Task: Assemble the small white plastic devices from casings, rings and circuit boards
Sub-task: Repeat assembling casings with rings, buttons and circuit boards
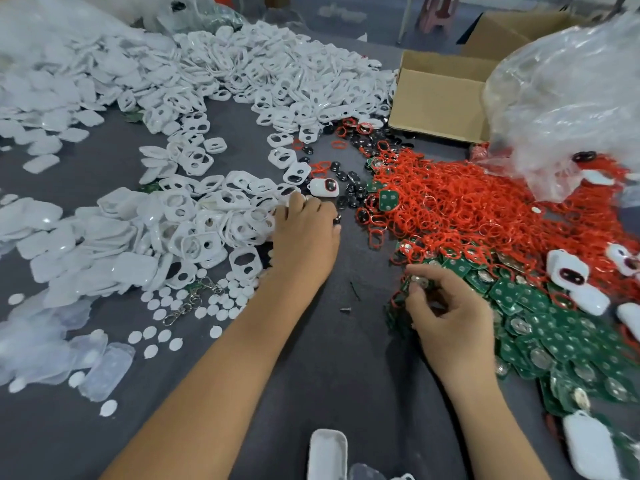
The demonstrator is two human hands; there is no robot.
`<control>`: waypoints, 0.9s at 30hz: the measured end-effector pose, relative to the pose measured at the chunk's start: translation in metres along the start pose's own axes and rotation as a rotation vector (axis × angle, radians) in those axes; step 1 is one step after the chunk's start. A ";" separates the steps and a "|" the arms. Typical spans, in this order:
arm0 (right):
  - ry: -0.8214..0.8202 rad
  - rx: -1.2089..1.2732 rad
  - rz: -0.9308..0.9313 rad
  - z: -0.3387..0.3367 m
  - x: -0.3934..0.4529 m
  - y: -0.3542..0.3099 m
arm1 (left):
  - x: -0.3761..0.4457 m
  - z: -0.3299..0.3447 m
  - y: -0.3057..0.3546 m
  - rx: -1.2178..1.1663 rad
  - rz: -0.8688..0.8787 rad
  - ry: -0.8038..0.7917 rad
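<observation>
My left hand (306, 233) reaches forward, palm down, to the edge of the pile of white casing fronts (194, 216); its fingertips are hidden, so what they hold cannot be made out. My right hand (446, 317) pinches a green circuit board with a round metal contact (417, 282) at the edge of the green board heap (554, 334). A big mound of red rings (467, 202) lies beyond it. An assembled white device (323, 187) sits just past my left hand among small black parts (349, 188).
More white casings (277, 71) cover the far table. White round stickers (166, 306) and metal clasps (187, 303) lie at the left. A cardboard box (440, 98) and a clear plastic bag (568, 98) stand at the right. Finished devices (571, 278) rest on the boards. A tiny screw (344, 310) lies between my arms.
</observation>
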State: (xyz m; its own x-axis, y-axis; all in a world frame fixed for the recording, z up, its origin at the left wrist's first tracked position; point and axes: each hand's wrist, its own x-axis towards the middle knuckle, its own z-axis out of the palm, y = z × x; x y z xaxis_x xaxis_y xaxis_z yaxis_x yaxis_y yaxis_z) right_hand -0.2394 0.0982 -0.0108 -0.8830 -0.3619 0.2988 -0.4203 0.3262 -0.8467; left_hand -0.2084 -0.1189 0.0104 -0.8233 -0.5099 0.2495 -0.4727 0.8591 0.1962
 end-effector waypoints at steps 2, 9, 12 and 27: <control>-0.007 -0.019 -0.018 0.001 0.001 -0.002 | -0.013 -0.006 0.000 -0.015 0.035 -0.002; -0.033 -0.028 -0.036 -0.002 -0.001 -0.008 | -0.088 -0.034 -0.007 -0.119 0.128 0.000; -0.022 -0.007 -0.026 -0.006 -0.008 -0.011 | -0.114 -0.035 -0.008 -0.108 0.112 -0.035; -0.064 -0.068 -0.065 -0.046 -0.120 -0.021 | -0.196 -0.041 -0.008 -0.642 0.250 -0.053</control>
State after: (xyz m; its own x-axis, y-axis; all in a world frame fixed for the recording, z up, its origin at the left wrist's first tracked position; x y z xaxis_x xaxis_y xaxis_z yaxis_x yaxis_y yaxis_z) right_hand -0.1346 0.1747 -0.0091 -0.8390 -0.4390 0.3215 -0.4914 0.3575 -0.7942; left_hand -0.0301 -0.0273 -0.0017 -0.9052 -0.2832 0.3170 -0.0003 0.7462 0.6657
